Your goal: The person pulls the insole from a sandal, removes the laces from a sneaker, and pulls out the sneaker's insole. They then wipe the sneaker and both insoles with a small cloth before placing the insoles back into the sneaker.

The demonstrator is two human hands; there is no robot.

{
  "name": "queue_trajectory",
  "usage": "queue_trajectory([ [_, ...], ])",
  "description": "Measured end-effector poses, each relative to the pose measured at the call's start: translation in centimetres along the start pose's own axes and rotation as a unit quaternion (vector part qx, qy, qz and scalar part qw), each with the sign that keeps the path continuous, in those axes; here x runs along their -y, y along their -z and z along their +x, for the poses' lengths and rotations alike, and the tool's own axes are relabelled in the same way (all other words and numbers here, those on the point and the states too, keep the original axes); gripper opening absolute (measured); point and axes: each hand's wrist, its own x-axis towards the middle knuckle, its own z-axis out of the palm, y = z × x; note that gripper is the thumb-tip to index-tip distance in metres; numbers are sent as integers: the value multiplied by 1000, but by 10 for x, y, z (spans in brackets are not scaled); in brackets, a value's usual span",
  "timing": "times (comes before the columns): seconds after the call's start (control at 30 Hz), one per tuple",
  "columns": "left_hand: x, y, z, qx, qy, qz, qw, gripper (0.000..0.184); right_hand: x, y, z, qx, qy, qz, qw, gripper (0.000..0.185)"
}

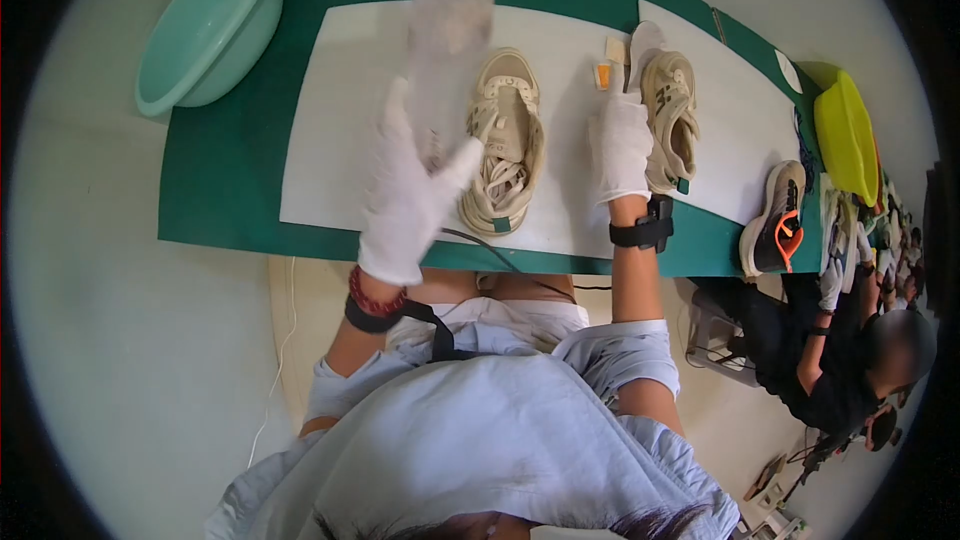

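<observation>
My left hand (410, 190), in a white glove, has its thumb out to the side and holds a pale insole (450, 40), which is blurred by motion. Just right of it a beige lace-up sneaker (512, 140) lies on the white board, its laces bundled in the opening. My right hand (622, 145), also gloved, is beside the left side of a second beige sneaker (670, 105). A greyish insole (645, 45) rises from its fingers near that shoe's toe; the exact grip is partly hidden.
White boards (340, 120) cover much of the green table (215, 200). A small orange-and-white piece (602, 76) lies near my right fingertips. A mint basin (215, 30) stands at the left, a dark sneaker (775, 220) and yellow basin (845, 135) at the right. Another person (830, 340) sits beyond.
</observation>
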Motion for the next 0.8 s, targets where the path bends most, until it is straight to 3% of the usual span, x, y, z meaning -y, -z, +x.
queue_trajectory([
  [0.07, -11, -10, -15, 21, -18, -21, 999, 94, -2, -8, 7, -26, 6, -101, 995, 46],
  [0.17, -14, -20, -25, 70, 42, -117, 990, 98, -2, -15, 9, -40, -38, -88, 995, 37],
  [0.27, -26, -9, -30, 124, 22, 24, 992, 97, -17, -14, 16, -8, 40, -77, 996, 25],
  [0.37, -41, -6, -39, 137, 70, -88, 984, 91, -20, -19, 23, 3, 60, -62, 996, 14],
  [0.47, -44, 3, -35, 181, 71, 62, 979, 81, -25, -19, 26, -46, 1, 72, 996, 14],
  [0.57, -22, -3, -38, 141, -79, 88, 983, 73, -29, 11, 24, -148, 34, 201, 968, 25],
  [0.63, -26, -6, -38, 117, -127, 133, 976, 73, -25, 52, 18, -138, -16, 388, 911, 37],
  [0.7, -34, -6, -35, 134, -152, 149, 968, 74, -24, 65, 18, -118, -66, 578, 805, 53],
  [0.8, -51, -5, -32, 197, -155, 166, 954, 77, -32, 89, 1, -137, -101, 711, 682, 54],
])
